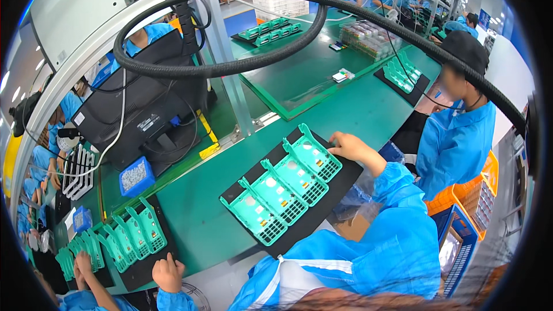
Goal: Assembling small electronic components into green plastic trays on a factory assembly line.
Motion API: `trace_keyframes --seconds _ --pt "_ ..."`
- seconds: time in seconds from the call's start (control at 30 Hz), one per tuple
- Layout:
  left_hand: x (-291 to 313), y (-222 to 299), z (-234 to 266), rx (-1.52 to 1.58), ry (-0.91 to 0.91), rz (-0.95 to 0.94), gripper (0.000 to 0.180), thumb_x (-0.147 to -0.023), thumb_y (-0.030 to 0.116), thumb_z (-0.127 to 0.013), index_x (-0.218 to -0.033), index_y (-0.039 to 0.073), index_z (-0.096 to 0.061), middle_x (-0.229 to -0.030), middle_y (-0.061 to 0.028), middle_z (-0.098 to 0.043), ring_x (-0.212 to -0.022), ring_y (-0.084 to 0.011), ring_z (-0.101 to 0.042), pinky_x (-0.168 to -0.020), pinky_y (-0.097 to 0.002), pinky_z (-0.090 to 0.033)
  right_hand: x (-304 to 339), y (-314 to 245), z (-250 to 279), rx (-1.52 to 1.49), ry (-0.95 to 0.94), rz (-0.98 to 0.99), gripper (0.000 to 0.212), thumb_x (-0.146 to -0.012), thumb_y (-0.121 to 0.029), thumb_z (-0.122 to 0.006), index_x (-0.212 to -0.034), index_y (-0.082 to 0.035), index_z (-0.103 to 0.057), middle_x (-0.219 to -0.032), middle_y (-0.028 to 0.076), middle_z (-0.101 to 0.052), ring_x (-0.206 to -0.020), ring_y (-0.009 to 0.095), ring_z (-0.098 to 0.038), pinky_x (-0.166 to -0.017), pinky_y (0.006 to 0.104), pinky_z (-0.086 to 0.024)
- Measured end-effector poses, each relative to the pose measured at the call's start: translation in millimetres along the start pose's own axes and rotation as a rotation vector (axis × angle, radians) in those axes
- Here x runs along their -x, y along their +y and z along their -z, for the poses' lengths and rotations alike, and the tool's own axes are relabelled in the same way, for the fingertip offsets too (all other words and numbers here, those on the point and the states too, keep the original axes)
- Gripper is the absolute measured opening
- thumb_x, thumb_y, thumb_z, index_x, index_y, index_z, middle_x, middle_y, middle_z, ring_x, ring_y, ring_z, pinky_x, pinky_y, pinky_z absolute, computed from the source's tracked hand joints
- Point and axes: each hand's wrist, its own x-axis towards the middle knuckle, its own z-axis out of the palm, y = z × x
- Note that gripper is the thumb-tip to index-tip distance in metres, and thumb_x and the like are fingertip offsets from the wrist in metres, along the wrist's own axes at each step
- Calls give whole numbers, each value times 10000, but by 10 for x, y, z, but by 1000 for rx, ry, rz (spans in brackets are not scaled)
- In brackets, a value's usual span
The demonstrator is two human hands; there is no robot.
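A row of several green plastic housings (pixel 280 189) with grid ends and upright tabs lies on a black mat (pixel 285 243) in front of me. At the right end of that row is my right hand (pixel 354 148), its fingers curled beside the last housing's edge. Whether they grip anything is too small to tell. My left hand (pixel 168 273) is low on the left, fingers folded in, near the corner of a second black mat (pixel 138 273). More green housings (pixel 133 236) stand on that mat. Nothing shows between the left fingers.
A co-worker's hands (pixel 83 266) work at far left. Blue bins (pixel 136 177) hold small white parts. A monitor (pixel 144 109) stands behind the bench, and a thick black cable (pixel 230 69) loops overhead. Another person (pixel 455 132) sits at right near orange and blue crates (pixel 452 242).
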Motion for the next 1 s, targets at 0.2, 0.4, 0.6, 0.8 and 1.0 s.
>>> trace_keyframes --seconds 0.2,0.4,0.6,0.8,1.0 --pt "-446 519 25 163 119 -213 215 -695 128 -646 -835 -34 -638 -581 -74 -392 -468 -230 -440 -412 -347 -359 119 514 -56 -413 -46 -134 330 -812 -308 -734 -952 -28 -631 -834 37 -642 -772 133 -576 -689 302 -475" --pt "-766 839 -170 261 233 -276 222 -712 95 -671 -842 -76 -615 -585 -70 -398 -460 -206 -437 -392 -330 -347 -8 1374 828 -27 338 -405 305 -786 -268 -729 -962 -24 -677 -900 132 -690 -835 235 -645 -751 372 -504" --pt "-1273 1383 -202 440 363 -413 254 -678 117 -694 -851 -50 -613 -637 -55 -458 -487 -190 -458 -422 -320 -367 -171 1617 1512 321 1029 -247 252 -817 -91 -567 -1053 -81 -656 -1033 164 -654 -981 334 -613 -835 419 -491" --pt "-1710 2047 -325 635 356 -490 157 -656 143 -678 -690 124 -526 -710 -20 -461 -588 -164 -463 -468 -303 -361 -620 -421 608 -193 398 448 292 -845 -80 -600 -1134 -48 -618 -1094 129 -626 -992 256 -601 -884 370 -472" --pt "-1594 2251 -548 657 109 -478 153 -698 165 -656 -689 103 -517 -716 -43 -434 -653 -176 -500 -543 -315 -442 -684 -1144 -548 -129 -119 514 495 -840 -142 -632 -1313 -69 -504 -1236 162 -559 -1037 298 -586 -935 387 -457"
